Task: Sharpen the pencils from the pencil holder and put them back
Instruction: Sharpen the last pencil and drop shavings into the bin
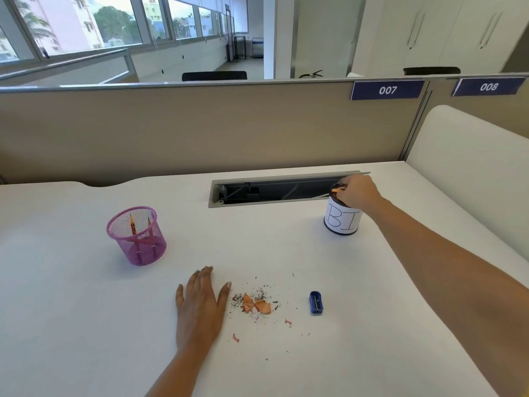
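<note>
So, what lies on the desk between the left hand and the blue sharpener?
Orange pencil shavings and dark crumbs lie there, in the head view.

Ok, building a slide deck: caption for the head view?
Right hand pinches a shaving over the bin; left hand rests flat beside scattered shavings.

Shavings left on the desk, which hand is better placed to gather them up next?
Probably the left hand: it lies flat on the desk right beside the shavings. The right hand is far off at the white can's mouth.
</note>
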The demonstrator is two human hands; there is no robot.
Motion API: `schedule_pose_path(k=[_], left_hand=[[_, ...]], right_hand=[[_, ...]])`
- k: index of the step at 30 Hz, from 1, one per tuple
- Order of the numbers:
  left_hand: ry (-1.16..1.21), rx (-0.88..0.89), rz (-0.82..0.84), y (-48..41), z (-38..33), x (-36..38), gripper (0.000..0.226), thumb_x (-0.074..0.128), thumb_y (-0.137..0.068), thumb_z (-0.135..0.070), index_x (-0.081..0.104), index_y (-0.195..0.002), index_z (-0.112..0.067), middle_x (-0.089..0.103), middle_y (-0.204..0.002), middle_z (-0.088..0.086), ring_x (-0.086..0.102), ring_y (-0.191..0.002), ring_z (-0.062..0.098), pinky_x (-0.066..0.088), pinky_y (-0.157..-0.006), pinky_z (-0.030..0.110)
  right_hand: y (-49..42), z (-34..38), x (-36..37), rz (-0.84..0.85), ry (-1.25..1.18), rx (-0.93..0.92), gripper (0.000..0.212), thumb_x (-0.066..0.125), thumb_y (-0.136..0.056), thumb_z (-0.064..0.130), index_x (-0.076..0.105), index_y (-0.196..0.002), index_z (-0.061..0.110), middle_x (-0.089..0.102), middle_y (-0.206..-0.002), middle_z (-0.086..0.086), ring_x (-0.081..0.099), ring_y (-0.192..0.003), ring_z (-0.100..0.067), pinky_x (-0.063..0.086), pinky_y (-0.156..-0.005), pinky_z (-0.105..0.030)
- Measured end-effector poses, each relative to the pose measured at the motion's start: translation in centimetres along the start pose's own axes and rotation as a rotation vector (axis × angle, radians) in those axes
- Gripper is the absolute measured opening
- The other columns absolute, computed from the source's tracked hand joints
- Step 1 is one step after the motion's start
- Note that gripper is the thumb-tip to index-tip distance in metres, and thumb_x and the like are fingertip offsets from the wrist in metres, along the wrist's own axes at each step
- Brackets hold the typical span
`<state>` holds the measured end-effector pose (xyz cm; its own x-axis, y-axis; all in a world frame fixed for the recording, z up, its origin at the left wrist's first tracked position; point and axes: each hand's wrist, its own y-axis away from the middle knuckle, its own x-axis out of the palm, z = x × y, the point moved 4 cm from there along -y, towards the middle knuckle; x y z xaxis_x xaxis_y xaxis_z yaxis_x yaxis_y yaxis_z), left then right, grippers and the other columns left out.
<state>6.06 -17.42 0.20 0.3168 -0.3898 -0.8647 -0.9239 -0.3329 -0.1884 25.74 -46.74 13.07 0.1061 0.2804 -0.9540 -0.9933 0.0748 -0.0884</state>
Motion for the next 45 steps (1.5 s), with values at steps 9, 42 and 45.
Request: schedule_pose_path(k=[9, 42, 45], left_hand=[[0.001, 0.003, -0.003, 0.1, 0.0, 0.0, 0.052, 0.039, -0.092, -0.043, 0.036, -0.135, -0.014, 0.044, -0.141, 0.003, 0.029, -0.137, 0.017, 0.011, -0.115, 0.04], [-0.004, 0.006, -0.011, 0.0, 0.1, 0.0, 0.051, 0.036, -0.093, -0.044, 0.035, -0.135, -0.015, 0.043, -0.141, 0.001, 0.028, -0.137, 0.016, 0.012, -0.115, 0.04], [-0.013, 0.005, 0.003, 0.0, 0.1, 0.1, 0.053, 0.034, -0.093, -0.044, 0.033, -0.137, -0.015, 0.041, -0.143, 0.0, 0.025, -0.138, 0.014, 0.01, -0.116, 0.039]], right_hand=[[8.3, 4.9, -0.3, -0.085, -0.259, -0.292, 0.03, 0.062, -0.085, 0.016, 0.066, -0.114, 0.013, 0.067, -0.111, -0.007, 0.057, -0.098, -0.021, 0.041, -0.086, -0.027], [19.0, 11.2, 11.2, 0.371, -0.463, -0.236, 0.012, 0.069, -0.081, 0.02, 0.074, -0.091, 0.016, 0.06, -0.069, 0.011, 0.046, -0.06, -0.003, 0.035, -0.055, -0.017], [19.2, 11.4, 11.6, 0.338, -0.424, -0.253, 0.012, 0.066, -0.083, 0.02, 0.073, -0.093, 0.017, 0.07, -0.092, 0.001, 0.05, -0.076, -0.007, 0.037, -0.067, -0.019]])
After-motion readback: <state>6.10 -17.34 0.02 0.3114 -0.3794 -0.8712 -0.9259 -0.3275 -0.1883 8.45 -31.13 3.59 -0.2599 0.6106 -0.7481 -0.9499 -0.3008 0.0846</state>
